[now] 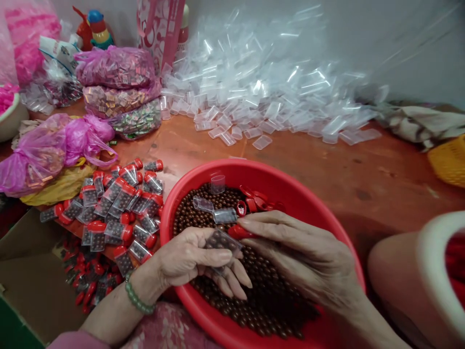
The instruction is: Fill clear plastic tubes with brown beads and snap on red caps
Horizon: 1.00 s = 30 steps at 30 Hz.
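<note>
Over a red basin of small round brown balls, my left hand grips a clear plastic case filled with the balls. A green bead bracelet circles that wrist. Close beside the case, my right hand pinches a red cap between thumb and fingers; the cap is near the case's end, and whether they touch I cannot tell. Under the hands, a few empty clear cases and several loose red caps lie on the balls.
Filled, red-capped cases are heaped left of the basin, with more in a cardboard box below. Empty clear cases pile against the wall. Purple bags stand back left. A pale bucket holding red pieces stands right.
</note>
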Motion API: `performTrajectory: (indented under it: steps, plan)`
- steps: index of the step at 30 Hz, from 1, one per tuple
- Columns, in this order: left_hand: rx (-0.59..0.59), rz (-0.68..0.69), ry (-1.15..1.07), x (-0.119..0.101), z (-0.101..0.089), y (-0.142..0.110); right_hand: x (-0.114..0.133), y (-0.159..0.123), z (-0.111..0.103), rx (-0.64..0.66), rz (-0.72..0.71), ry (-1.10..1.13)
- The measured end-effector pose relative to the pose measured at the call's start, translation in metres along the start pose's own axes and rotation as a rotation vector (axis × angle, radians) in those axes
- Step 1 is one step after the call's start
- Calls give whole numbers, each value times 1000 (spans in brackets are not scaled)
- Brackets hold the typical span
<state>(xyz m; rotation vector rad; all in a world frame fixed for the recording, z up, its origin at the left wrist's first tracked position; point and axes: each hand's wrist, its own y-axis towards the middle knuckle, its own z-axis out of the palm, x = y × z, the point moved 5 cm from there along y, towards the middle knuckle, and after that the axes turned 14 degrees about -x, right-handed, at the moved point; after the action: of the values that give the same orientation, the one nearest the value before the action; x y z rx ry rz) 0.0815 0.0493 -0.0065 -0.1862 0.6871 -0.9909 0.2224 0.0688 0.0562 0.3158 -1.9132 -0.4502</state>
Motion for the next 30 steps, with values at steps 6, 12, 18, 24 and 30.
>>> performTrajectory:
  steps: [6, 12, 18, 24, 30]
  plan:
    - [28, -35, -6, 1, 0, -2, -4, 2, 5, 35, -53, -4]
    - [61, -87, 1, 2, 1, -4, -7, -3, 1, -12, -62, -43]
    - [72, -75, 12, 1, 1, -4, 1, 0, 2, 8, 48, 50]
    - [-185, 210, 270, -11, 1, -3, 4, -2, 1, -108, 250, -36]
    - [-232, 316, 367, -17, 7, -6, 10, -11, 13, -119, 266, 28]
